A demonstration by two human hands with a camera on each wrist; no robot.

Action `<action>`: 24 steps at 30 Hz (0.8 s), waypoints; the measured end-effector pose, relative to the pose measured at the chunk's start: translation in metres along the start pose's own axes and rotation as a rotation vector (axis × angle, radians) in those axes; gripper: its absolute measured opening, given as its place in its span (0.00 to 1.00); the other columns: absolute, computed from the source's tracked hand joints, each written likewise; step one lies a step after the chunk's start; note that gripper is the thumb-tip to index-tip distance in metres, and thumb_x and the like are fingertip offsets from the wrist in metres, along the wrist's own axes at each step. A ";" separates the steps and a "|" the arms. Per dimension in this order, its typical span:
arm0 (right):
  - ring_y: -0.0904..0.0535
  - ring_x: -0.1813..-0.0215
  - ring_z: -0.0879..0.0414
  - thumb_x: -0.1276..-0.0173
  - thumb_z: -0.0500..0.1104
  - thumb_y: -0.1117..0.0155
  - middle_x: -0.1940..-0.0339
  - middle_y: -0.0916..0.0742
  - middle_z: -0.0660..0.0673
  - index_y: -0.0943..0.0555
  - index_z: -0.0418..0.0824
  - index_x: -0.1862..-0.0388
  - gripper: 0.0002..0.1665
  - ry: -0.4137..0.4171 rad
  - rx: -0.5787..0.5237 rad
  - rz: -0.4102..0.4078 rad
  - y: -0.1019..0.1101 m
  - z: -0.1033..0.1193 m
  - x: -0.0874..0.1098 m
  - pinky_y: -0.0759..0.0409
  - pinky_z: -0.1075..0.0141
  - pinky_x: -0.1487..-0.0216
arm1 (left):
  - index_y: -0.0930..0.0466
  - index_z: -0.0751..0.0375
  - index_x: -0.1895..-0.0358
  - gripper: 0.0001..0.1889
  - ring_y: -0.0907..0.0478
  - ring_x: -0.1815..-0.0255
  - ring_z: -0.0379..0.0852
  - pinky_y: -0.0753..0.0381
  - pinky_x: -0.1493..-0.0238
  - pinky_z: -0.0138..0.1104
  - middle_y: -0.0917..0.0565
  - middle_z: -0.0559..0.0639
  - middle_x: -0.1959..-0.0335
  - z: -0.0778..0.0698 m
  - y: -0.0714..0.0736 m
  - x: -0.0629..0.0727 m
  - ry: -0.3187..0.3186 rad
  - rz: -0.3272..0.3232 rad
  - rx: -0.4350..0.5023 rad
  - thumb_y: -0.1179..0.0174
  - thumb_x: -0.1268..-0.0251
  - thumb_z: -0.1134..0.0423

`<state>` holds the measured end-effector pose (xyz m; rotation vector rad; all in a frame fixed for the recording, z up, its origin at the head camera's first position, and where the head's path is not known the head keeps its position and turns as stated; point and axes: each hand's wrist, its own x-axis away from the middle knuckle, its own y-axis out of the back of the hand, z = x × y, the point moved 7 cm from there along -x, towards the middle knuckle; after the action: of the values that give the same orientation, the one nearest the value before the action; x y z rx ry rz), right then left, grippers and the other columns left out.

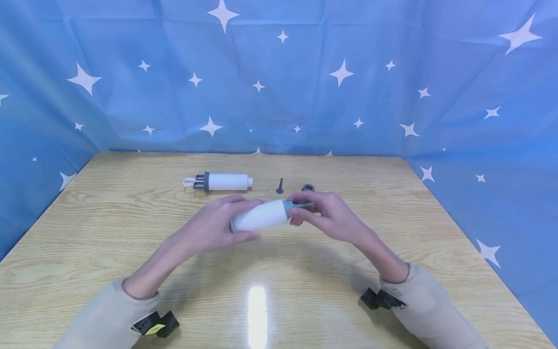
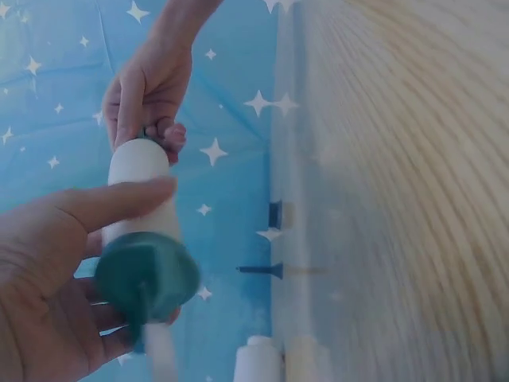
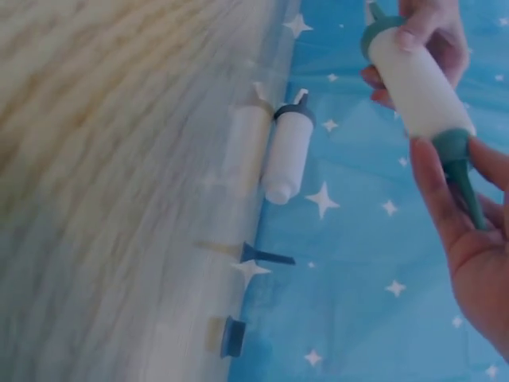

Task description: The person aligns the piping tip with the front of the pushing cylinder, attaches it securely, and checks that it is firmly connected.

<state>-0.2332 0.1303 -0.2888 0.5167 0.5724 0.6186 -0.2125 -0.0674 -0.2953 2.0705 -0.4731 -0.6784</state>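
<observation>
A white-barrelled icing syringe (image 1: 263,216) is held above the table between both hands. My left hand (image 1: 218,220) grips the barrel near its rear end, thumb across the white side. In the left wrist view the teal rear collar (image 2: 147,270) faces the camera, with a pale plunger handle sticking out of it. At the opposite end, my right hand (image 1: 329,215) pinches the teal nozzle end between thumb and fingers. The tapered teal nozzle (image 3: 469,195) points past the right palm in the right wrist view.
Behind the hands, a second white syringe (image 1: 228,182) with a dark grey collar lies on the wooden table (image 1: 144,208). To its right are a small dark nozzle (image 1: 280,187) and a dark ring cap (image 1: 308,187). A blue starred curtain (image 1: 270,58) hangs behind the table.
</observation>
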 end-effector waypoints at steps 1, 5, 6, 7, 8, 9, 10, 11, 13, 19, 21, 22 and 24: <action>0.12 0.63 0.47 0.29 0.33 0.34 0.57 0.12 0.40 0.19 0.28 0.45 0.15 -0.021 0.009 0.007 0.000 -0.003 0.000 0.13 0.63 0.59 | 0.21 0.54 0.35 0.32 0.18 0.50 0.55 0.18 0.51 0.51 0.17 0.58 0.43 0.003 -0.001 0.000 0.008 0.007 -0.009 0.24 0.44 0.55; 0.12 0.60 0.54 0.30 0.40 0.31 0.57 0.11 0.43 0.17 0.32 0.46 0.17 -0.088 0.150 0.060 -0.003 -0.013 0.000 0.14 0.66 0.58 | 0.17 0.57 0.41 0.27 0.18 0.49 0.54 0.19 0.49 0.52 0.16 0.56 0.45 0.013 -0.005 -0.001 0.022 0.012 -0.018 0.22 0.47 0.59; 0.13 0.60 0.57 0.30 0.41 0.30 0.57 0.11 0.45 0.16 0.34 0.47 0.17 -0.097 0.199 0.080 -0.005 -0.015 -0.001 0.15 0.67 0.58 | 0.17 0.58 0.42 0.26 0.18 0.50 0.54 0.19 0.49 0.52 0.15 0.55 0.46 0.014 -0.006 -0.001 0.023 0.013 -0.016 0.22 0.47 0.60; 0.13 0.60 0.59 0.31 0.43 0.29 0.58 0.10 0.47 0.16 0.35 0.47 0.17 -0.098 0.244 0.104 -0.007 -0.016 -0.001 0.15 0.67 0.59 | 0.16 0.58 0.43 0.26 0.18 0.50 0.54 0.19 0.49 0.52 0.15 0.55 0.47 0.016 -0.007 -0.001 0.023 0.016 -0.017 0.22 0.47 0.61; 0.14 0.60 0.61 0.31 0.44 0.29 0.59 0.10 0.48 0.15 0.36 0.48 0.18 -0.099 0.281 0.125 -0.009 -0.018 -0.001 0.15 0.68 0.60 | 0.16 0.58 0.44 0.25 0.18 0.51 0.53 0.19 0.49 0.52 0.15 0.55 0.48 0.017 -0.009 -0.001 0.024 0.021 -0.015 0.22 0.48 0.61; 0.14 0.61 0.62 0.32 0.45 0.28 0.59 0.10 0.49 0.15 0.37 0.48 0.18 -0.096 0.307 0.144 -0.012 -0.018 -0.002 0.16 0.68 0.60 | 0.16 0.59 0.45 0.25 0.18 0.52 0.53 0.19 0.50 0.51 0.15 0.55 0.49 0.018 -0.010 -0.001 0.026 0.026 -0.013 0.22 0.48 0.62; 0.14 0.62 0.63 0.32 0.45 0.28 0.60 0.10 0.49 0.14 0.37 0.49 0.17 -0.094 0.322 0.161 -0.014 -0.019 -0.003 0.16 0.69 0.61 | 0.16 0.59 0.45 0.24 0.17 0.52 0.53 0.18 0.50 0.51 0.14 0.54 0.50 0.019 -0.011 -0.001 0.029 0.032 -0.011 0.22 0.48 0.62; 0.15 0.62 0.63 0.32 0.44 0.28 0.60 0.10 0.49 0.14 0.37 0.49 0.17 -0.089 0.332 0.175 -0.016 -0.020 -0.003 0.16 0.69 0.62 | 0.16 0.59 0.46 0.24 0.17 0.52 0.52 0.18 0.50 0.51 0.14 0.54 0.50 0.020 -0.013 -0.001 0.032 0.036 -0.006 0.22 0.48 0.63; 0.15 0.62 0.64 0.32 0.43 0.28 0.60 0.10 0.49 0.14 0.37 0.50 0.15 -0.084 0.341 0.196 -0.019 -0.022 -0.003 0.16 0.70 0.62 | 0.16 0.60 0.46 0.24 0.17 0.53 0.51 0.18 0.50 0.50 0.14 0.54 0.51 0.022 -0.016 -0.001 0.040 0.049 0.000 0.22 0.48 0.63; 0.15 0.62 0.63 0.32 0.40 0.29 0.61 0.10 0.49 0.14 0.37 0.51 0.13 -0.078 0.349 0.235 -0.025 -0.027 -0.002 0.17 0.70 0.62 | 0.15 0.62 0.47 0.23 0.18 0.52 0.52 0.19 0.48 0.49 0.14 0.54 0.52 0.024 -0.026 -0.003 0.044 0.075 0.013 0.23 0.49 0.66; 0.15 0.63 0.63 0.32 0.39 0.29 0.61 0.10 0.49 0.14 0.37 0.52 0.12 -0.076 0.351 0.248 -0.026 -0.028 -0.001 0.18 0.70 0.62 | 0.15 0.64 0.47 0.22 0.18 0.50 0.53 0.19 0.46 0.49 0.14 0.55 0.51 0.023 -0.030 -0.004 0.037 0.090 0.021 0.24 0.49 0.67; 0.16 0.63 0.63 0.32 0.39 0.29 0.62 0.10 0.49 0.14 0.36 0.52 0.11 -0.074 0.351 0.256 -0.027 -0.028 -0.001 0.18 0.70 0.63 | 0.15 0.64 0.47 0.22 0.18 0.50 0.53 0.20 0.46 0.49 0.14 0.55 0.51 0.022 -0.032 -0.005 0.039 0.099 0.026 0.24 0.48 0.68; 0.16 0.64 0.64 0.32 0.38 0.29 0.63 0.10 0.49 0.14 0.36 0.53 0.10 -0.080 0.351 0.270 -0.028 -0.028 0.000 0.18 0.70 0.63 | 0.16 0.64 0.46 0.23 0.18 0.48 0.53 0.20 0.45 0.49 0.14 0.56 0.50 0.021 -0.037 -0.005 0.052 0.120 0.035 0.24 0.48 0.68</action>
<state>-0.2403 0.1185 -0.3262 0.9557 0.5417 0.7534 -0.2268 -0.0580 -0.3341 2.0686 -0.5786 -0.5476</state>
